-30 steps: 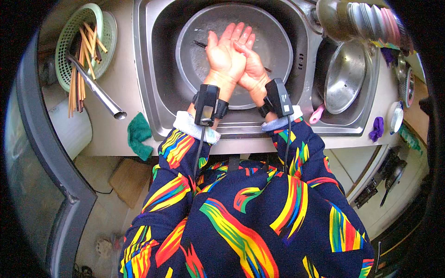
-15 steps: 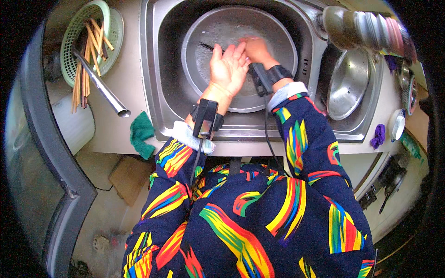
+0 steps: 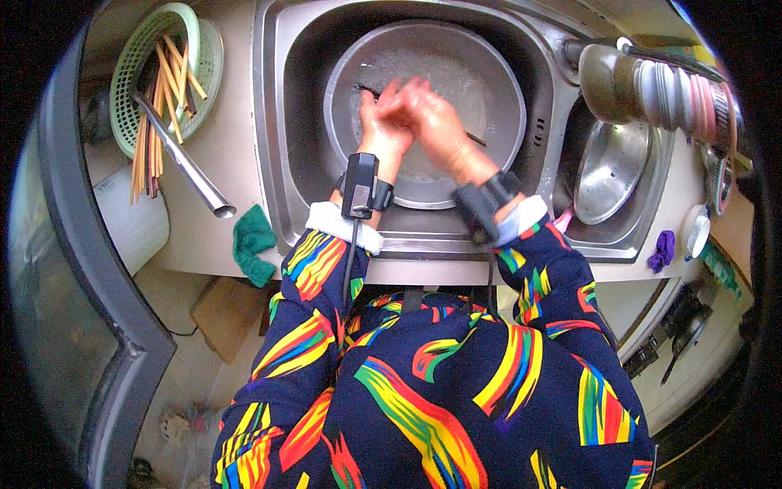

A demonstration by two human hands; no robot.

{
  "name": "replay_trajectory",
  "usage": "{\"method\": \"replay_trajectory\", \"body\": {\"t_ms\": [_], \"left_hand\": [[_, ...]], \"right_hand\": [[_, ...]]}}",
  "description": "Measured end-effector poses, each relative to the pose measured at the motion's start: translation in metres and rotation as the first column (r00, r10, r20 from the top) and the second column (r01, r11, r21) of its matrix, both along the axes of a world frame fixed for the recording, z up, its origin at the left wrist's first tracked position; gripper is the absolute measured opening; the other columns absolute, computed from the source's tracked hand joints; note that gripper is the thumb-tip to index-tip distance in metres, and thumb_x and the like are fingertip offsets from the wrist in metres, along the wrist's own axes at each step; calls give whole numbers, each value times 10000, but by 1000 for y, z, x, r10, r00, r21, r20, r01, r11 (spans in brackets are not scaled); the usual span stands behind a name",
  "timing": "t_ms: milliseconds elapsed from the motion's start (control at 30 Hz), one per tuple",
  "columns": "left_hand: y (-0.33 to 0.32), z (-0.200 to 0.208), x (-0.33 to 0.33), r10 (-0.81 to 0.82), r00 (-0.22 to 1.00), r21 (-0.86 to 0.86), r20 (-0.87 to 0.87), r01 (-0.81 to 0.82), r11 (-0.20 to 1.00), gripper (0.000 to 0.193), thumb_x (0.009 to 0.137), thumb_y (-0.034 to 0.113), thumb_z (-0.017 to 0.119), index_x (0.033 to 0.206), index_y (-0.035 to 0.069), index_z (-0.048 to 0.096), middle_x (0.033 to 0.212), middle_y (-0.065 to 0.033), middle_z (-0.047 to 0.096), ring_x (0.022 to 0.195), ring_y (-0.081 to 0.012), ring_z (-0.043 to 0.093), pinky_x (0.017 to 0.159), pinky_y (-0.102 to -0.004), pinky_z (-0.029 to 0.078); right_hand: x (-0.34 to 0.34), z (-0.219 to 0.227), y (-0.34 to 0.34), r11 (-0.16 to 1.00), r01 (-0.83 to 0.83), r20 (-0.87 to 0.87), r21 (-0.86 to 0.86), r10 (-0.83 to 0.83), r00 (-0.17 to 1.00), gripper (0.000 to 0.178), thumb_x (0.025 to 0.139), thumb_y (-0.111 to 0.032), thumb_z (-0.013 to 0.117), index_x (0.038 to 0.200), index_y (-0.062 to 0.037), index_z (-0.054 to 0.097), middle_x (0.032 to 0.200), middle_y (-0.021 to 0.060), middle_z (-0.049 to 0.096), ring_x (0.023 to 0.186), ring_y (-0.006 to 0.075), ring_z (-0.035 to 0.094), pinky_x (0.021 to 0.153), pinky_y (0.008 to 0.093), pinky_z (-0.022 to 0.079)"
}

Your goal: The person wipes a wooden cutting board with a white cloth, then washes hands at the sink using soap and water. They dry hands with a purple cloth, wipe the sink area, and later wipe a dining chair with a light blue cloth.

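- Upper left of the frame: pale green mesh basket [image 3: 122, 90] on the beige worktop [image 3: 235, 98], with a bundle of chopsticks [image 3: 147, 163] and a shiny metal tube [image 3: 187, 167] poking out over its near edge.
- Left of centre: crumpled green cloth [image 3: 254, 244] at the worktop's front edge, beside the steel sink [image 3: 273, 163].
- Upper centre: wide grey metal basin [image 3: 505, 106] inside the sink, wet-looking within.
- Over the basin: left hand [image 3: 387, 134], thumb raised, palm partly showing, fingers mostly hidden.
- Just right of that: right hand [image 3: 428, 110], blurred, bent over and touching the left. Impossible to tell how far curled, or anything held between the two.
- Behind both: thin dark stick [image 3: 479, 139] in the basin, middle covered; one piece or two, unclear.
- Progress, as a judgement: chopsticks already gathered in the basket, dark stick still in the basin, hand-to-hand contact apparently mid-course, no finished result visible.
- Right: tilted metal bowl [image 3: 611, 171] in the smaller sink compartment; row of dishes [image 3: 668, 98] above; purple cloth [image 3: 661, 251] lower down.
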State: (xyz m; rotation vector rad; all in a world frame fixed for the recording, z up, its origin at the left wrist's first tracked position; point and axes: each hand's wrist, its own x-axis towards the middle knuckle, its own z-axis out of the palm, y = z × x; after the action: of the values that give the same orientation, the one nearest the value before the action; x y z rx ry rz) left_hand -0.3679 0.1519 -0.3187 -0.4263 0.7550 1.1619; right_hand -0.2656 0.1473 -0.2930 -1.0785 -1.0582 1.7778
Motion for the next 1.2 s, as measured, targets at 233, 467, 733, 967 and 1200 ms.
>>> {"method": "replay_trajectory", "body": {"t_ms": [233, 467, 733, 967, 1200], "left_hand": [[-22, 6, 16, 5, 987, 226, 161, -42, 973, 626, 910, 536, 296, 1348, 89, 307, 1337, -220, 394, 1239, -383, 367, 1038, -508, 293], [-36, -24, 11, -549, 654, 72, -520, 675, 735, 517, 892, 425, 417, 1257, 59, 440, 1235, -192, 492, 1143, -309, 456, 981, -443, 353], [-40, -16, -15, -551, -89, -215, -830, 962, 169, 348, 847, 265, 573, 1106, 33, 599, 1082, -134, 609, 989, -206, 554, 877, -352, 429], [13, 34, -21, -550, 410, 59, -728, 836, 546, 290, 911, 181, 500, 1096, -33, 560, 1015, -156, 626, 954, -228, 604, 839, -336, 485], [20, 27, -29, -335, 882, -13, -331, 351, 936, 542, 968, 438, 279, 1316, 31, 362, 1329, -210, 414, 1204, -345, 424, 1012, -471, 337]], "right_hand": [[-3, 36, -10, 602, -300, 390, 740, -21, 920, 201, 827, -255, 518, 898, -120, 649, 1010, 63, 607, 1073, 272, 512, 951, 424, 369], [-8, 50, 3, 479, -813, 856, 332, 208, 473, 341, 829, -363, 443, 743, -107, 652, 813, 131, 637, 835, 337, 593, 778, 478, 433], [10, 32, 35, 601, -799, 527, -25, 687, 500, 514, 905, -417, 384, 780, 26, 614, 774, 172, 646, 767, 325, 612, 696, 414, 454], [66, -24, 42, 699, -509, 90, -502, 628, 773, 407, 955, -353, 373, 924, -21, 606, 766, 33, 626, 624, 117, 583, 608, 249, 470], [48, -85, 44, 894, 402, 550, -199, -238, 800, 364, 948, -307, 428, 974, 22, 583, 968, 135, 629, 849, 259, 598, 800, 372, 489]]}}
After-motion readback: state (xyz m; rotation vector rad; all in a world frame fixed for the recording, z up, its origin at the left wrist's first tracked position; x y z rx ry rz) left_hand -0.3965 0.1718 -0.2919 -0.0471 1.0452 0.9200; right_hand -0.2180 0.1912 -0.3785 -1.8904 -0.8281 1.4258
